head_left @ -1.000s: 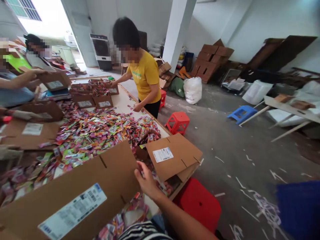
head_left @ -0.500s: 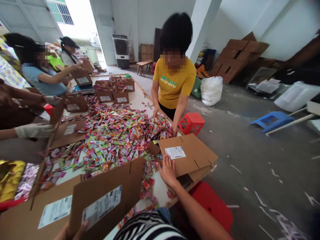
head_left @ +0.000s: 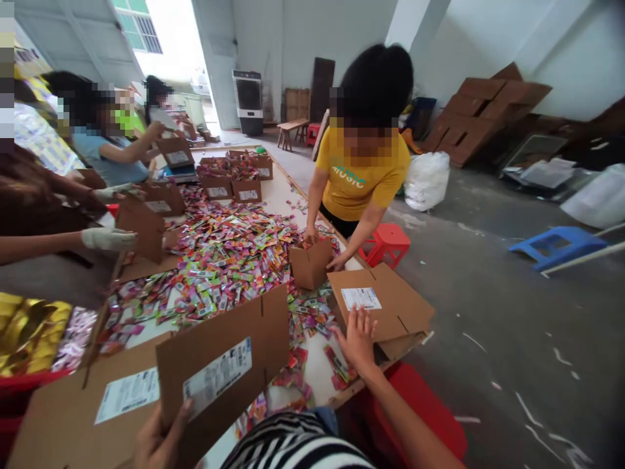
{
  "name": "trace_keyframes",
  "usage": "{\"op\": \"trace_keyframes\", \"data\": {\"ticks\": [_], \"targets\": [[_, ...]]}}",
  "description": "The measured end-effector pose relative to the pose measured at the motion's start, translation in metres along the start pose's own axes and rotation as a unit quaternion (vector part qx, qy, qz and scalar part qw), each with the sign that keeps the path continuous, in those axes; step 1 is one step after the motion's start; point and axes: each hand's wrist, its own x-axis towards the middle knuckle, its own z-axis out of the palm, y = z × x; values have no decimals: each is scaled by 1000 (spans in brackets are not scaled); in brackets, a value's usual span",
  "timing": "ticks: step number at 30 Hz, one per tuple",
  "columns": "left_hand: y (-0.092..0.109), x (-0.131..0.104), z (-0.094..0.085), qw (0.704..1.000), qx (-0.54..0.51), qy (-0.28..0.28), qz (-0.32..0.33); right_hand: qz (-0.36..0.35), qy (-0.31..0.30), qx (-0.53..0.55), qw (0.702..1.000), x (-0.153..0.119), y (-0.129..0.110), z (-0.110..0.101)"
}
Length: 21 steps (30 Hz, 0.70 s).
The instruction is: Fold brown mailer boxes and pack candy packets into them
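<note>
My left hand grips the lower edge of a flattened cardboard box, its thumb against the white label on the front. The box is tilted up over the near side of the table. Another flattened box with a label lies beneath and to the left of it. My right hand has its fingers spread, with the fingertips on the near edge of a third flattened box at the table's right corner. Small colourful packets are heaped between and beyond my hands.
Across the table a person in a yellow shirt handles a small open box. Gloved hands of a co-worker hold cardboard at left. Filled boxes stand farther back. A red stool is beside the table's near right corner.
The view has shifted, moving the scene rightward. The person in yellow now has the small box standing up. At left, the gloved co-worker has raised a piece of cardboard. My left hand shows more fully.
</note>
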Motion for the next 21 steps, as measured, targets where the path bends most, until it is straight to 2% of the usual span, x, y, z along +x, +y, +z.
{"op": "trace_keyframes", "data": {"ticks": [1, 3, 5, 8, 12, 14, 15, 17, 19, 21], "targets": [[2, -2, 4, 1000, -11, 2, 13, -12, -25, 72, 997, 0, -15, 0], [6, -7, 13, 999, -5, -11, 35, -16, -87, 228, 970, 2, -52, 1], [12, -12, 21, 996, 28, -68, 46, 36, -121, 332, 935, 8, -90, 3], [29, -24, 29, 982, 78, -155, 70, 101, -130, 402, 901, 20, -130, 6], [56, -48, 34, 946, 121, -253, 159, 60, -193, 469, 860, 27, -146, 7], [59, -53, 35, 927, 139, -284, 200, 44, -235, 502, 831, 26, -144, 5], [56, -52, 35, 924, 146, -281, 214, 37, -254, 516, 817, 25, -141, 4], [40, -42, 31, 931, 149, -225, 245, 29, -294, 530, 794, 21, -135, 1], [13, -24, 26, 940, 152, -131, 277, 29, -348, 532, 771, 11, -125, 2], [-19, -5, 22, 935, 166, -63, 306, 23, -416, 535, 735, -4, -111, 8]]}}
